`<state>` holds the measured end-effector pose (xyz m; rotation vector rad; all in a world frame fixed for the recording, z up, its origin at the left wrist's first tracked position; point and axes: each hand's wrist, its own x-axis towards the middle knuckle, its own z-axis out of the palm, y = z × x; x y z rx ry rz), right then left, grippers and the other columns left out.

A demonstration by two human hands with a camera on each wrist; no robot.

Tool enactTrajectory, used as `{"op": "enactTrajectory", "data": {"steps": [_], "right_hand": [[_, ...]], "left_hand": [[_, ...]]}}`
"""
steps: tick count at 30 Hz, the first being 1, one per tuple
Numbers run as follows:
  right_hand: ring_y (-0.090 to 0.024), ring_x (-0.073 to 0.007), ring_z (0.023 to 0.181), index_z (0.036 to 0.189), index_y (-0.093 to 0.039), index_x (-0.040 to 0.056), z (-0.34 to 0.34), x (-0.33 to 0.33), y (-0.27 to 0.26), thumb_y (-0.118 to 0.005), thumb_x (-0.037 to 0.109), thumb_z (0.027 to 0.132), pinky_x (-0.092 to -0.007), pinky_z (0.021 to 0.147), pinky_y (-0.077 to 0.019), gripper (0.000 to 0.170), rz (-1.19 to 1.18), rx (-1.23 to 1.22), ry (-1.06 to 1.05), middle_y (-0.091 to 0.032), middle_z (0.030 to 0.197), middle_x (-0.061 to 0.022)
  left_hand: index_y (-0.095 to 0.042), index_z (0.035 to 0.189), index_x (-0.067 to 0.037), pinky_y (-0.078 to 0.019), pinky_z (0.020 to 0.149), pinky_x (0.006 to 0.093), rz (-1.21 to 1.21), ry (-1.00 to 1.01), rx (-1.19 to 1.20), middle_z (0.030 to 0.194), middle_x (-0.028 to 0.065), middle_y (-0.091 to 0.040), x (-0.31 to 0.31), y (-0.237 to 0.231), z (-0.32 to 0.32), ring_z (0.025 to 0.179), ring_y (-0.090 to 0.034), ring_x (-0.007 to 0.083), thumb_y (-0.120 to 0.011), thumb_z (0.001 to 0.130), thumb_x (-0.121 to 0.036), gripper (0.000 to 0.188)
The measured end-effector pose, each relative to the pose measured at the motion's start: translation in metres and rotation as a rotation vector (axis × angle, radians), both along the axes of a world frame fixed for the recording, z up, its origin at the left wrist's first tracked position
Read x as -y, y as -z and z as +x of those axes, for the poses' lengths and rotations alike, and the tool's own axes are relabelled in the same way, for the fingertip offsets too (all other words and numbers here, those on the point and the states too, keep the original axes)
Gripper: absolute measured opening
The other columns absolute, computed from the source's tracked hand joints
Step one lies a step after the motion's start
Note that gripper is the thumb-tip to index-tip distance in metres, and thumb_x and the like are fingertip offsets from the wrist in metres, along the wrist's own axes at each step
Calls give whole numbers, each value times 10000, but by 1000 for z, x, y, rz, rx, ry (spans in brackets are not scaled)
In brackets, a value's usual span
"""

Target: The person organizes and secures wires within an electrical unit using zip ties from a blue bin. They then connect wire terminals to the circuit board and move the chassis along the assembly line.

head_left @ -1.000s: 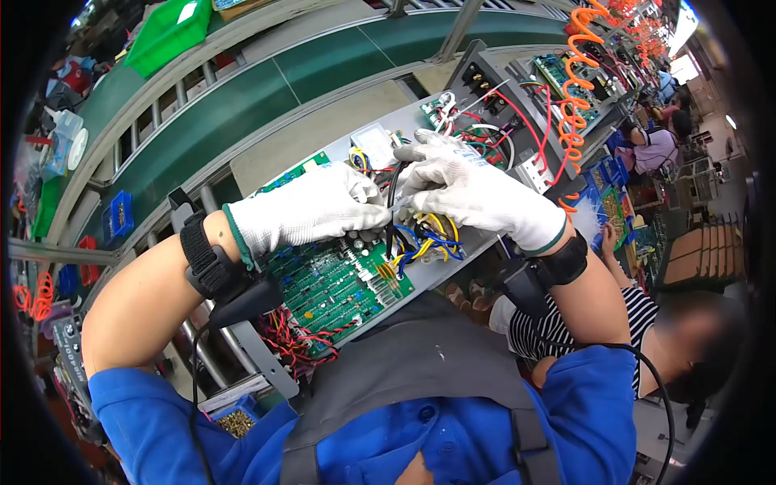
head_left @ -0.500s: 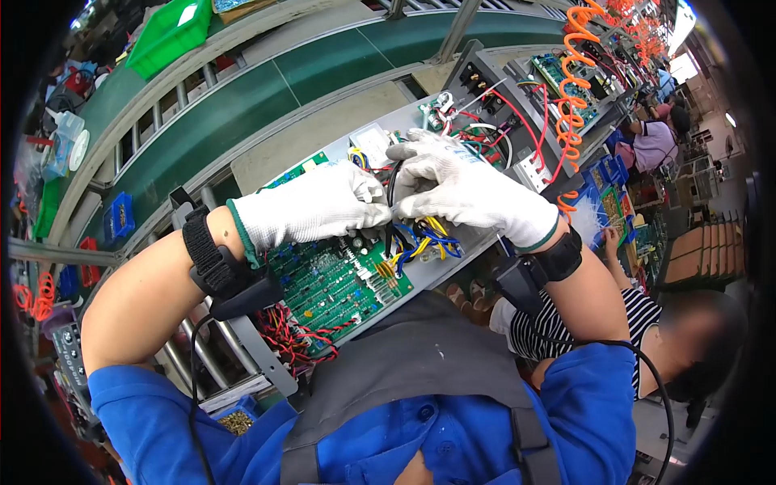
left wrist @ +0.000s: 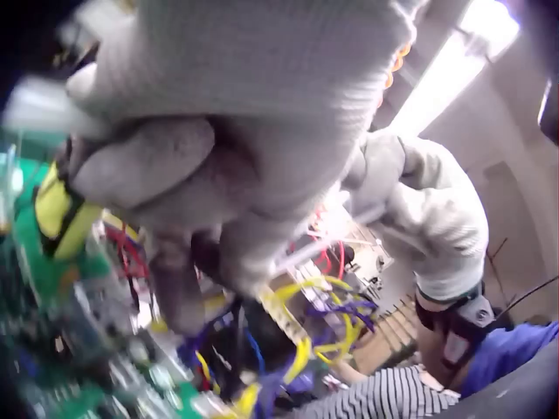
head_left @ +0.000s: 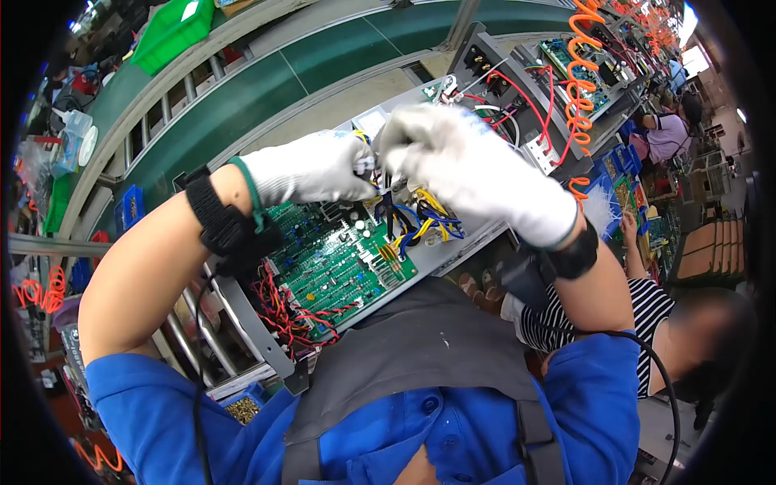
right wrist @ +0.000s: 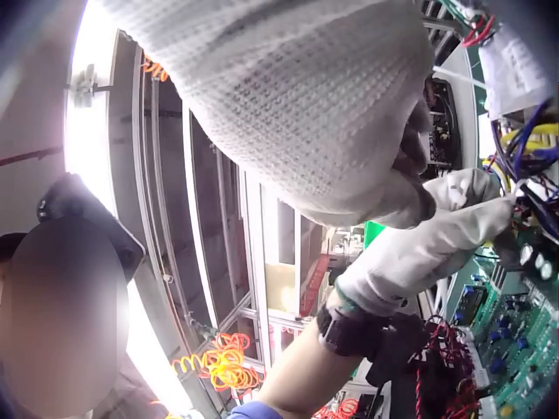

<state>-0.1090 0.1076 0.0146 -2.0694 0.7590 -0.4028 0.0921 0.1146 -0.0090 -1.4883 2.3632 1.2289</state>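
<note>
Both hands wear white knit gloves and work over a metal chassis (head_left: 477, 244) carrying a green circuit board (head_left: 323, 255). My left hand (head_left: 319, 166) has its fingers curled round a bundle of dark wires (head_left: 388, 208) at the board's upper right side. Blue and yellow wires (head_left: 432, 225) loop out just below it. Close beside it, my right hand (head_left: 477, 166) is blurred, with bent fingers. In the left wrist view a thin pale cable tie (left wrist: 314, 249) runs from the wires to the right hand's pinched fingertips. The glove partly hides that grip.
Red and black wires (head_left: 279, 311) spill at the chassis's near left end. Red cables (head_left: 543, 121) and a coiled orange hose (head_left: 580, 89) lie to the right. A green conveyor (head_left: 331, 61) runs behind. Another person in a striped top (head_left: 651, 311) sits close at the right.
Both hands have risen and shifted away from the body, up off the near wires. The right hand now blurs with motion, and more of the blue and yellow wires shows.
</note>
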Motion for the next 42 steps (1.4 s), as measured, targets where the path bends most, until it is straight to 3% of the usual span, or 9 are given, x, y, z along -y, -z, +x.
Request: {"op": "enactTrajectory", "data": {"steps": [7,11,14,18,23,25,29,35,42], "right_hand": [[-584,-115,665,1072,-562,-16,-6,-4,19,-520,144,940,-258,624,-497,211,465,218,156,-624,809,-73],[-587,-142,644,900,-581,-28,20,-38,38,-556,72,863,-282,608,-480,110,-213,361,112,-602,705,-76],[-588,-113,651,922,-591,-26,13,-19,25,-575,58,867,-253,595,-483,102,270,216,48,-614,748,-52],[-624,-122,858,1073,-613,-21,-50,4,-41,-525,133,969,-242,772,-515,205,-307,361,196,-667,988,-81],[-621,-184,1017,1183,-603,-37,-105,-25,-49,-513,219,979,-308,918,-460,340,-174,215,172,-663,1091,-109],[-586,-175,1039,1148,-635,-25,-85,-21,-30,-576,231,941,-290,922,-442,335,-159,191,-18,-646,1081,-111],[-567,-159,1068,1218,-621,37,-76,4,-14,-598,312,935,-298,915,-437,395,-307,-45,-369,-629,1146,-80],[-521,-162,1161,1315,-522,-15,-146,147,-83,-575,409,949,-303,1014,-383,562,-341,-210,113,-604,1230,-95],[-538,-118,994,1384,-426,21,-118,238,-8,-612,389,920,-251,891,-428,621,-34,-361,-54,-569,1185,-54]], "left_hand": [[-632,980,-64,-502,742,375,-153,43,89,835,152,-665,-14,-12,-21,829,-650,326,-692,843,-424,389],[-647,990,-90,-519,822,363,-261,216,-312,978,123,-669,-7,22,-6,966,-637,236,-762,780,-193,261],[-645,1043,-91,-514,859,366,-168,-175,-241,1028,127,-664,-19,13,-24,1009,-628,247,-791,737,-182,351],[-634,1057,-26,-520,725,399,-489,46,231,817,190,-672,-30,-45,-11,770,-654,362,-696,776,-246,362],[-606,1156,27,-410,620,211,-690,-940,-203,795,2,-575,-142,-144,2,693,-490,49,-478,869,-6,317],[-609,1138,76,-533,723,304,-1067,-602,-211,1019,116,-700,-186,-118,41,947,-656,148,-535,951,-155,307],[-591,1191,46,-487,681,305,-576,-962,178,845,99,-650,-250,-91,13,762,-626,173,-505,979,-165,311],[-440,1388,19,-448,601,241,-468,-1363,-198,718,41,-562,-328,7,-42,631,-523,86,-652,790,-138,654],[-403,1412,14,-471,759,256,-734,-1645,20,1229,202,-593,-292,51,-93,919,-599,207,-554,868,3,565]]}}
